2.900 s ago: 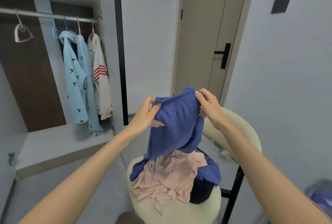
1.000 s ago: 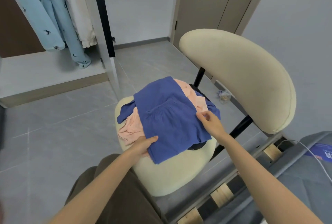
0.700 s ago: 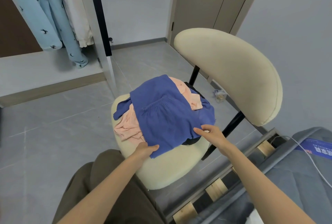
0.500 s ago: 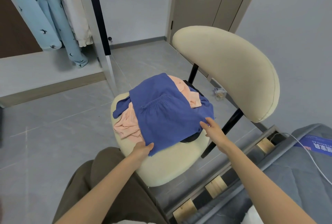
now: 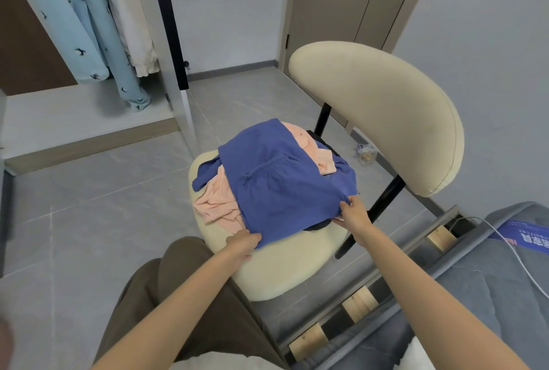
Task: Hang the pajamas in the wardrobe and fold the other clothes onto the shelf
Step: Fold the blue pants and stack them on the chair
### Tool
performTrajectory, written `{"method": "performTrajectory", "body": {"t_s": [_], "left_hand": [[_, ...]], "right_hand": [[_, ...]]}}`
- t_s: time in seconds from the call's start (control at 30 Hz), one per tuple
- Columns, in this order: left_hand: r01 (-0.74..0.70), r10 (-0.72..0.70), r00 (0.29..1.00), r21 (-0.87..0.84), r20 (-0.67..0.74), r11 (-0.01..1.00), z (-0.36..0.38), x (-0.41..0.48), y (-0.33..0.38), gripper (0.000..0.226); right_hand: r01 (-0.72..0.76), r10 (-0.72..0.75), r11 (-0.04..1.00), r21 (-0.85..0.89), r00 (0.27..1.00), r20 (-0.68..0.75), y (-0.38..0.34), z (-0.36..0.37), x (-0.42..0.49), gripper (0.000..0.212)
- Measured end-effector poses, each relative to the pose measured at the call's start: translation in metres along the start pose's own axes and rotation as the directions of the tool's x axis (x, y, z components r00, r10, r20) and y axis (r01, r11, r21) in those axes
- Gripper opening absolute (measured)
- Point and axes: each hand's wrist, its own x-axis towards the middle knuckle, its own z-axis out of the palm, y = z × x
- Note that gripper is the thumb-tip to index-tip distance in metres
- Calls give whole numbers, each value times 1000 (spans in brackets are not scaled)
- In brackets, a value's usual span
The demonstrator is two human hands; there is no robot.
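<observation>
Flat-spread blue shorts (image 5: 282, 188) atop crumpled pink garment (image 5: 217, 204) on chair seat (image 5: 285, 268), light-blue bird-print pajamas (image 5: 89, 28) hanging in wardrobe (image 5: 59, 114)

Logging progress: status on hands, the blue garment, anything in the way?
Left hand, right hand pinch near corners of blue garment. Spread flat atop chair pile. Pink garment beneath.

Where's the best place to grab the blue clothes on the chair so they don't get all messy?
Probably the two corners of the blue garment at its near edge, coming from the front of the chair seat. It lies spread flat over the pink garment, and that edge lies loose, nearest the person. The left hand and right hand pinch those corners.
</observation>
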Motion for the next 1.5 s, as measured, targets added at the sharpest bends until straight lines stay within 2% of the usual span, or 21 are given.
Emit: {"method": "performTrajectory", "body": {"t_s": [0.1,0.17,0.23,0.3,0.4,0.5,0.57,0.63,0.73,0.87,0.9,0.93,1.03,1.13,1.2,1.3,1.5], "left_hand": [[36,-33,999,-149,22,988,1,-1,3,42],[51,-42,998,-230,44,972,0,-3,5,34],[72,-60,997,-273,54,959,-1,-4,6,27],[115,-90,992,-320,92,940,-2,-6,6,30],[168,-107,983,-486,151,858,-2,-9,8,38],[105,-96,994,-619,47,778,0,-8,7,29],[48,-68,998,-662,-5,748,0,-12,5,26],[7,-32,999,-643,-28,766,-1,-16,5,31],[-18,33,999,-625,12,780,-6,-26,8,45],[55,102,974,-644,204,763,-9,-42,13,26],[69,121,960,-634,251,770,-9,-46,14,22],[69,137,950,-616,281,785,-10,-51,16,22],[41,171,934,-570,314,820,-8,-64,22,25],[43,178,924,-555,338,831,-2,-77,24,20],[45,179,917,-539,356,841,1,-84,22,18],[43,184,898,-497,400,867,7,-94,17,18],[69,159,865,-426,476,902,25,-111,4,23]], "right_hand": [[-109,94,947,303,994,64,-5,7,-6,27],[-141,131,920,366,990,54,-8,9,-10,36],[-125,129,949,290,992,8,-10,10,-13,35],[-86,90,975,204,996,-6,-12,11,-15,37],[-57,53,979,193,998,27,-14,13,-20,48],[-2,-8,986,169,998,58,-13,11,-21,36],[45,-48,987,152,999,16,-12,8,-22,30],[84,-81,985,154,996,-24,-14,3,-23,30],[128,-123,982,141,992,-44,-19,-2,-28,12],[172,-160,979,113,981,-108,-24,-11,-35,22],[185,-172,976,113,978,-119,-25,-13,-38,16],[202,-186,973,116,974,-133,-26,-15,-41,10],[267,-242,957,113,950,-199,-29,-21,-51,21],[291,-264,954,73,929,-260,-28,-28,-62,9],[287,-259,956,57,922,-288,-25,-35,-70,13],[298,-258,951,85,912,-318,-14,-45,-83,3],[272,-194,949,156,900,-391,12,-62,-105,10]]}}
